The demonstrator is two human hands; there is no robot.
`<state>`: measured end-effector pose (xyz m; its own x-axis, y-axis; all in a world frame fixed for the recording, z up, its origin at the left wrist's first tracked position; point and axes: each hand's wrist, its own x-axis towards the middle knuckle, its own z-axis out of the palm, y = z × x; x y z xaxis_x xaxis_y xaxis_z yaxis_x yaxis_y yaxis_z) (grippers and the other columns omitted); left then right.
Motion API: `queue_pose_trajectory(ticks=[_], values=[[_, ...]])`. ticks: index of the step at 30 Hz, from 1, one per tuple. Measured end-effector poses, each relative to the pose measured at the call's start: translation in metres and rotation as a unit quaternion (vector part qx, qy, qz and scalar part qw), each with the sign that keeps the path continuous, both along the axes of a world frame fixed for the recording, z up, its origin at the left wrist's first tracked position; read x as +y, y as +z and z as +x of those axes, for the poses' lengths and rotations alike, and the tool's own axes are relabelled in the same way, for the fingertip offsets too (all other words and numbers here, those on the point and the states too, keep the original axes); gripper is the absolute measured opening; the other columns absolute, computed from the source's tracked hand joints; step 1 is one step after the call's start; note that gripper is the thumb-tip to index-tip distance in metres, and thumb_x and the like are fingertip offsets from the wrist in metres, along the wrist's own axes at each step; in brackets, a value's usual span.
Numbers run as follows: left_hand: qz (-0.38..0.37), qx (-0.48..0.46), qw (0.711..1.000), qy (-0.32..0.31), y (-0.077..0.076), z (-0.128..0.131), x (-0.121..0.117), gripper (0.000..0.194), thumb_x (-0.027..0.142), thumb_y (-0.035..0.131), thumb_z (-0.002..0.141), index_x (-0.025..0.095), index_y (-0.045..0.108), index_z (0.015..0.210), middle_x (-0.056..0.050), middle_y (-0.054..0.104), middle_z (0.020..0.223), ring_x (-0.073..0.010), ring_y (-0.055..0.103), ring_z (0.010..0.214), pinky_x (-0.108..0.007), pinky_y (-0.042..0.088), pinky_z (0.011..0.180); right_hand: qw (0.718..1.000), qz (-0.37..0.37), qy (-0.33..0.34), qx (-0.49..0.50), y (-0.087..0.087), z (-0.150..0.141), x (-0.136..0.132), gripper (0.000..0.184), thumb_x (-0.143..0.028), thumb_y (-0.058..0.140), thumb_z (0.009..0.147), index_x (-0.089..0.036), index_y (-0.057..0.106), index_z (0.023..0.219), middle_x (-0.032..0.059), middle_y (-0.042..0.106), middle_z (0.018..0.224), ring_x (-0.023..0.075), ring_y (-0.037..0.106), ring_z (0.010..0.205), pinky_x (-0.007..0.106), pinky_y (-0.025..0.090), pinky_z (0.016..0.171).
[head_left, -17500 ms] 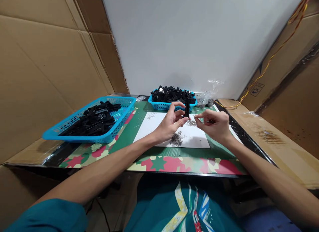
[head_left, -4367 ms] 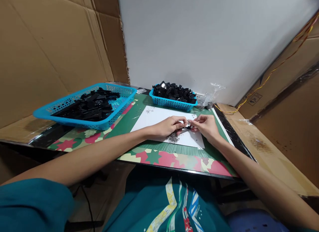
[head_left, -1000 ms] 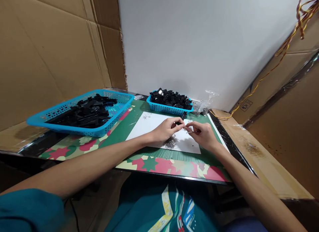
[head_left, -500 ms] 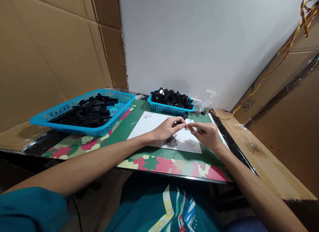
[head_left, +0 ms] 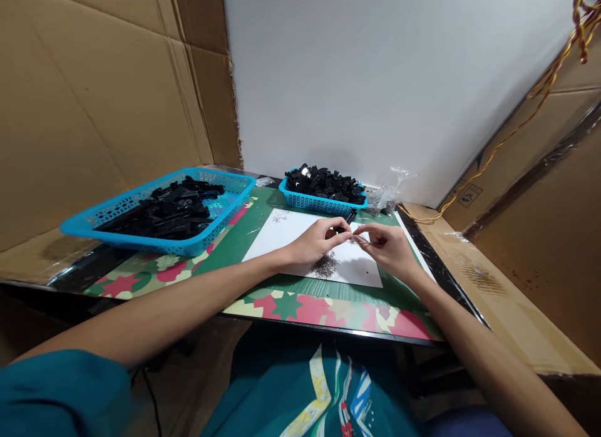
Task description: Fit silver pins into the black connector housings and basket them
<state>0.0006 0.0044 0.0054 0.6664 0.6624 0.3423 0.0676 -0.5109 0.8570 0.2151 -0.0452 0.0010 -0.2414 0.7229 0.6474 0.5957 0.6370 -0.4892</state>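
Between the fingers (head_left: 339, 238) of the left hand (head_left: 307, 243) sits a slim black plastic part (head_left: 339, 229), pinched by thumb and fingertips, its far end poking out beyond them. The right hand (head_left: 387, 246) has its fingers drawn together on a thin tool (head_left: 369, 241), perhaps tweezers; whether the tip grips anything is too small to tell. Both sets of fingertips nearly meet over the white sheet (head_left: 277, 240).

The part looks light and stiff, likely a little slippery where it is glossy, and its narrow sections could snap if bent. It seems best taken by the long sides near the middle, leaving the end to be worked free. Below lie heaped tiny metal pieces (head_left: 325, 266), probably easy to scatter and too fine for bare fingertips.

Farther out on the worktop (head_left: 230, 243), a large blue basket (head_left: 188, 244) holds long black parts (head_left: 171, 210), and a small blue basket (head_left: 312, 203) holds shorter black pieces (head_left: 323, 181), beside a clear plastic bag (head_left: 397, 185).
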Motion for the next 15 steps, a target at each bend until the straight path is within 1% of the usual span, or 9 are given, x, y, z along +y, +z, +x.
queue_pose_trajectory(ticks=[2, 4, 6, 8, 12, 15], values=[[0.005, 0.001, 1.0, 0.005, -0.0009, -0.0002, 0.0001, 0.031, 0.045, 0.06, 0.098, 0.015, 0.068, 0.102, -0.002, 0.06, 0.09, -0.0145, 0.049, 0.075, -0.027, 0.036, 0.068, 0.999, -0.021, 0.008, 0.022, 0.002, -0.0013, -0.0015, 0.019, -0.031, 0.068, 0.093, -0.014, 0.076, 0.088, -0.008, 0.027, 0.059, 0.01, 0.024, 0.054, 0.027, 0.021, 0.052], [-0.001, 0.001, 1.0, 0.005, -0.0012, -0.0005, 0.0002, 0.033, 0.046, 0.056, 0.1, 0.016, 0.068, 0.105, -0.001, 0.057, 0.085, -0.014, 0.046, 0.072, -0.027, 0.035, 0.065, 0.999, -0.025, 0.007, 0.045, 0.0034, -0.0019, -0.0029, 0.02, -0.032, 0.069, 0.092, -0.014, 0.076, 0.086, -0.0077, 0.028, 0.059, 0.0101, 0.024, 0.054, 0.027, 0.02, 0.051], [-0.012, -0.003, 1.0, 0.001, -0.0012, -0.0007, 0.0007, 0.035, 0.046, 0.052, 0.102, 0.016, 0.068, 0.108, 0.0, 0.053, 0.081, -0.0137, 0.043, 0.07, -0.026, 0.034, 0.063, 0.998, -0.011, -0.005, 0.057, 0.0039, -0.0013, -0.0035, 0.019, -0.032, 0.07, 0.09, -0.015, 0.077, 0.085, -0.0074, 0.028, 0.058, 0.0102, 0.024, 0.054, 0.027, 0.02, 0.051], [-0.019, -0.007, 1.0, -0.002, -0.0011, -0.0008, 0.0014, 0.035, 0.047, 0.053, 0.102, 0.016, 0.068, 0.109, 0.001, 0.05, 0.079, -0.0132, 0.042, 0.069, -0.026, 0.033, 0.062, 0.998, 0.011, -0.02, 0.061, 0.0035, -0.0001, -0.0032, 0.018, -0.032, 0.071, 0.089, -0.016, 0.078, 0.084, -0.0073, 0.029, 0.057, 0.0103, 0.024, 0.054, 0.027, 0.021, 0.051], [-0.034, -0.011, 0.999, -0.006, -0.0013, -0.0003, 0.002, 0.036, 0.049, 0.056, 0.1, 0.016, 0.067, 0.105, 0.001, 0.049, 0.079, -0.0127, 0.041, 0.068, -0.025, 0.032, 0.061, 0.997, 0.045, -0.031, 0.055, 0.0016, 0.0013, -0.0021, 0.016, -0.029, 0.072, 0.087, -0.017, 0.081, 0.084, -0.0073, 0.03, 0.056, 0.0097, 0.025, 0.052, 0.027, 0.023, 0.05], [-0.043, -0.012, 0.999, -0.013, -0.0017, 0.0003, 0.0014, 0.036, 0.05, 0.056, 0.1, 0.016, 0.066, 0.1, 0.002, 0.048, 0.076, -0.0128, 0.04, 0.067, -0.025, 0.032, 0.06, 0.997, 0.058, -0.034, 0.039, 0.0, -0.0001, -0.0023, 0.017, -0.03, 0.071, 0.088, -0.018, 0.082, 0.083, -0.0068, 0.036, 0.053, 0.0093, 0.027, 0.051, 0.026, 0.027, 0.049]])
